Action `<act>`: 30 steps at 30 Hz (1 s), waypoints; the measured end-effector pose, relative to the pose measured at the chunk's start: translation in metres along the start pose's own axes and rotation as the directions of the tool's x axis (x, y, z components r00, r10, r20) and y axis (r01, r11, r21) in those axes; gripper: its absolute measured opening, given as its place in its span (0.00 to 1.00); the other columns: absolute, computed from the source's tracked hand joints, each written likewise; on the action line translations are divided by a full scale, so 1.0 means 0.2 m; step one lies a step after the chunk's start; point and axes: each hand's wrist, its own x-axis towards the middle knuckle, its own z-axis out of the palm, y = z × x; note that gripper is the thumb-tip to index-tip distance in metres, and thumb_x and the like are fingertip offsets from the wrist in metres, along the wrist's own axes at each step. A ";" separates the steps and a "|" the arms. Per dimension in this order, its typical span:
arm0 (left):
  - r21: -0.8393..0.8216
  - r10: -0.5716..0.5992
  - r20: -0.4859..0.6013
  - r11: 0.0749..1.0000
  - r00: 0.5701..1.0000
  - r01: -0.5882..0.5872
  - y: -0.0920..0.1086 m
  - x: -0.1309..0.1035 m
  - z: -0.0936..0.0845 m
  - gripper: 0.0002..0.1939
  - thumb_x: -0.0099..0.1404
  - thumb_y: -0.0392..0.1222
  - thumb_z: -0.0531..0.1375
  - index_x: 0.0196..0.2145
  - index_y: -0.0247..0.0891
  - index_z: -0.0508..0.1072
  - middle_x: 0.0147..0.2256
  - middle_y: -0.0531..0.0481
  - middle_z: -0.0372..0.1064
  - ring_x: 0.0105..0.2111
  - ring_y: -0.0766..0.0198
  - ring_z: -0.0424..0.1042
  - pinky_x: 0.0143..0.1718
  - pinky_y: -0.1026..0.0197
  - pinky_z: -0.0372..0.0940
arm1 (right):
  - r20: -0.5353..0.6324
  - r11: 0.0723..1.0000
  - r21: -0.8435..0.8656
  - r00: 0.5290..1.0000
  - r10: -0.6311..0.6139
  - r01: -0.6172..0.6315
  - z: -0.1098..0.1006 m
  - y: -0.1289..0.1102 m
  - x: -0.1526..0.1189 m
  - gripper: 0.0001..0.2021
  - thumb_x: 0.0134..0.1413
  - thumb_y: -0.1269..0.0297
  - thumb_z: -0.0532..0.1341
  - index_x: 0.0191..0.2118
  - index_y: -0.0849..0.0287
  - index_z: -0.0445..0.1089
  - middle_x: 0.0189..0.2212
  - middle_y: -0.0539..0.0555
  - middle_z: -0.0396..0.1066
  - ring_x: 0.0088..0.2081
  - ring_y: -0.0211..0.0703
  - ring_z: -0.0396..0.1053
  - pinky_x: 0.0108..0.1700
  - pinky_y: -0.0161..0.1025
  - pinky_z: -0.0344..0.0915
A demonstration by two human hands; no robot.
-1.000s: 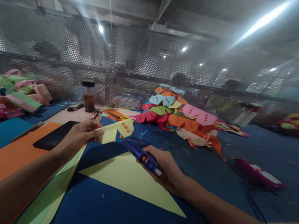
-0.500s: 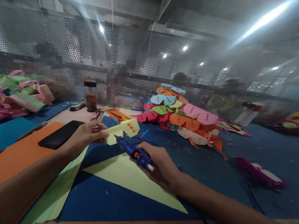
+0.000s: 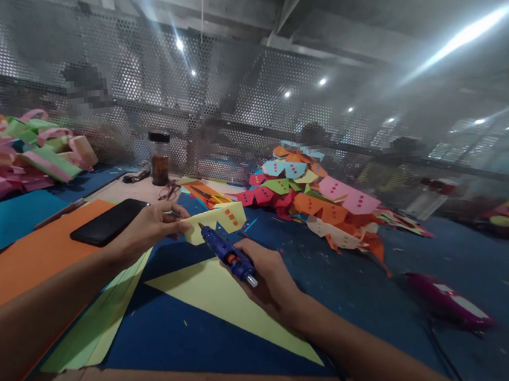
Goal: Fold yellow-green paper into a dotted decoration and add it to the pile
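Note:
My left hand [image 3: 158, 228] pinches the left end of a pale yellow paper cutout [image 3: 214, 219], which has a notched lower edge and orange squares on its right part. My right hand [image 3: 267, 274] is wrapped round a blue hot glue gun [image 3: 227, 254], a clear glue stick poking from its rear. The gun's nozzle meets or nearly meets the cutout's left part; I cannot tell whether it touches. Below lies a large pale yellow paper triangle [image 3: 230, 302] on the blue tabletop. Scissors with yellow handles [image 3: 214, 201] lie just behind the cutout.
A heap of coloured paper cutouts [image 3: 318, 190] stands back right. A purple device with a cord [image 3: 451, 303] lies at right. On the left are a black phone [image 3: 107, 223], orange sheets [image 3: 30, 262], green sheets [image 3: 88, 335] and folded paper strips [image 3: 27, 148]. A lidded jar [image 3: 160, 158] stands behind.
The view has shifted slightly, so everything sits a little further right. Both hands keep their holds, and the nozzle remains by the cutout's left part.

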 end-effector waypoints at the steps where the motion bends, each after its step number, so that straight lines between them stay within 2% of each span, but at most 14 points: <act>1: 0.010 0.004 -0.001 1.000 1.000 -0.004 0.00 0.00 0.00 0.19 0.47 0.48 0.75 0.33 0.37 0.75 0.27 0.48 0.79 0.29 0.60 0.76 0.30 0.60 0.70 | 0.002 1.000 0.001 1.000 0.002 -0.002 0.00 0.00 0.00 0.06 0.54 0.72 0.60 0.37 0.56 0.67 0.33 0.52 0.74 0.30 0.41 0.68 0.33 0.35 0.61; 11: -0.001 -0.012 0.018 1.000 1.000 0.012 0.01 -0.01 0.02 0.19 0.46 0.47 0.76 0.32 0.38 0.76 0.25 0.51 0.77 0.27 0.62 0.75 0.34 0.60 0.70 | 0.042 1.000 -0.028 0.999 -0.007 0.009 0.01 0.02 -0.01 0.10 0.48 0.75 0.60 0.37 0.55 0.66 0.33 0.50 0.72 0.29 0.41 0.66 0.32 0.35 0.58; 15: -0.003 -0.021 0.025 1.000 0.999 0.021 0.01 -0.01 0.02 0.20 0.46 0.47 0.76 0.32 0.37 0.76 0.26 0.51 0.78 0.28 0.63 0.75 0.34 0.60 0.70 | 0.012 0.999 -0.046 1.000 0.007 -0.007 0.03 0.02 -0.01 0.09 0.49 0.74 0.59 0.36 0.55 0.66 0.31 0.50 0.71 0.28 0.40 0.64 0.32 0.35 0.56; 30: -0.024 0.033 0.060 0.999 0.998 -0.031 -0.04 0.01 0.01 0.18 0.51 0.49 0.74 0.33 0.37 0.75 0.26 0.51 0.77 0.27 0.63 0.74 0.32 0.61 0.68 | 0.059 0.998 -0.057 0.998 0.016 -0.012 0.01 0.02 0.00 0.08 0.50 0.74 0.59 0.36 0.55 0.65 0.31 0.50 0.72 0.29 0.41 0.66 0.32 0.35 0.56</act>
